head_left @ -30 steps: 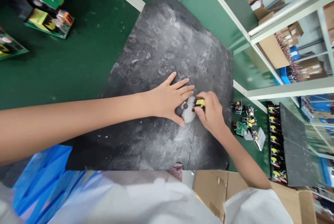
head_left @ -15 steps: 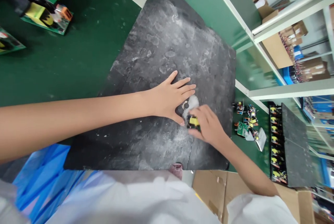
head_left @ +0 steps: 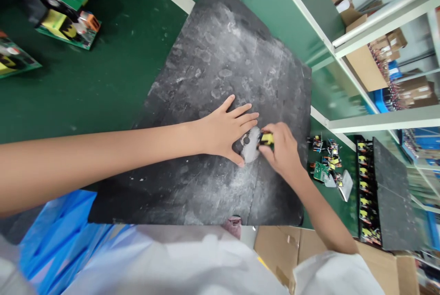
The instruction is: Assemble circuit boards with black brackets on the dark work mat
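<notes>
My left hand (head_left: pixel 227 129) lies flat on a black, whitish-smudged mat (head_left: pixel 220 65), its fingers spread. Between its thumb and index finger, a pale grey patch (head_left: pixel 251 145) with a small dark round spot shows on the mat. Just right of that patch, my right hand (head_left: pixel 283 148) is closed around a small yellow and black part (head_left: pixel 267 139). The fingers partly hide this part, so its underside cannot be made out.
Green boards with yellow parts (head_left: pixel 58 24) lie at the upper left of the green table (head_left: pixel 103 88). At the right are loose circuit boards (head_left: pixel 321 172) and a black tray (head_left: pixel 362 194) with several yellow-topped parts. A cardboard box (head_left: pixel 278 249) stands below the mat.
My right hand has moved up and slightly right with the yellow and black part, uncovering more of the pale patch. My left hand stays in place on the mat.
</notes>
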`<action>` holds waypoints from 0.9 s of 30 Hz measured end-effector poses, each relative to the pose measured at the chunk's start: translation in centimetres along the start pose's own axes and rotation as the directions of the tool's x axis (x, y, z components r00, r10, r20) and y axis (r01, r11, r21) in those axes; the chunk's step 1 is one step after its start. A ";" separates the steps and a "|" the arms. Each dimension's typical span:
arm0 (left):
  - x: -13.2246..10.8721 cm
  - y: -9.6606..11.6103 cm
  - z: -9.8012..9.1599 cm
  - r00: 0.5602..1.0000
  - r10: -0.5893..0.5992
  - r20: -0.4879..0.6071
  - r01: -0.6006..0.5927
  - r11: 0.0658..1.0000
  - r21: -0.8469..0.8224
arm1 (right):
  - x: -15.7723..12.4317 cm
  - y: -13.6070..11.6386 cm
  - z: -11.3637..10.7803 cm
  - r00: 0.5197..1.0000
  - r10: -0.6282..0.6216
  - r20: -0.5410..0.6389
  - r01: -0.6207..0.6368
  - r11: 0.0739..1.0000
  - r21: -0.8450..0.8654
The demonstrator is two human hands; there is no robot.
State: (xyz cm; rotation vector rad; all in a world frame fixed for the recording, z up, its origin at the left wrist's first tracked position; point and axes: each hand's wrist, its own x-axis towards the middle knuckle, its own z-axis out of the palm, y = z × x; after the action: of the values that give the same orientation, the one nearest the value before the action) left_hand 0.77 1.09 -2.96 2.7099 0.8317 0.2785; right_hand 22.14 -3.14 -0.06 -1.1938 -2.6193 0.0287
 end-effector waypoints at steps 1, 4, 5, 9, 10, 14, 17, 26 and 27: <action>0.0 0.0 0.0 1.000 0.005 -0.002 -0.005 1.000 -0.003 | -0.2 -0.2 0.0 0.998 -0.052 0.024 0.052 0.999 0.002; 0.0 0.0 0.1 1.000 0.011 -0.007 -0.011 1.000 -0.010 | -0.5 -0.6 0.0 0.982 -0.177 0.062 0.176 0.984 0.016; 0.1 0.0 0.2 1.000 0.009 -0.008 -0.009 1.000 -0.011 | -0.5 -0.5 0.0 0.986 -0.158 0.047 0.158 0.987 0.012; 0.2 0.0 0.3 1.000 0.000 -0.012 0.000 1.000 -0.012 | -0.3 0.4 0.2 0.999 0.028 -0.028 -0.028 0.999 0.021; 0.1 0.0 0.3 1.000 0.004 -0.012 -0.004 1.000 -0.014 | -0.4 0.3 0.3 1.000 0.005 -0.016 -0.005 1.000 0.027; 0.0 0.0 0.4 1.000 0.018 -0.012 -0.018 1.000 -0.022 | -0.9 0.0 0.2 0.982 -0.183 0.049 0.182 0.983 0.028; -0.2 -0.1 0.5 0.999 0.015 -0.032 -0.016 0.999 -0.042 | -0.7 0.4 0.1 0.998 -0.058 0.010 0.057 0.998 0.023; -0.7 0.3 0.7 0.997 0.028 -0.070 -0.032 0.998 -0.053 | -2.1 0.6 0.6 1.000 -0.012 -0.020 0.014 0.997 0.080; -0.8 0.6 0.6 0.998 0.024 -0.056 -0.026 0.998 -0.050 | -2.2 0.7 0.9 0.998 0.061 -0.029 -0.057 0.992 0.112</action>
State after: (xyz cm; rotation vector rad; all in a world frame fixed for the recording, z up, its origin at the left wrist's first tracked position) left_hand 0.54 0.04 -3.39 2.6785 0.7953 0.3763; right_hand 23.81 -4.23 -1.55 -1.2223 -2.5183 0.1623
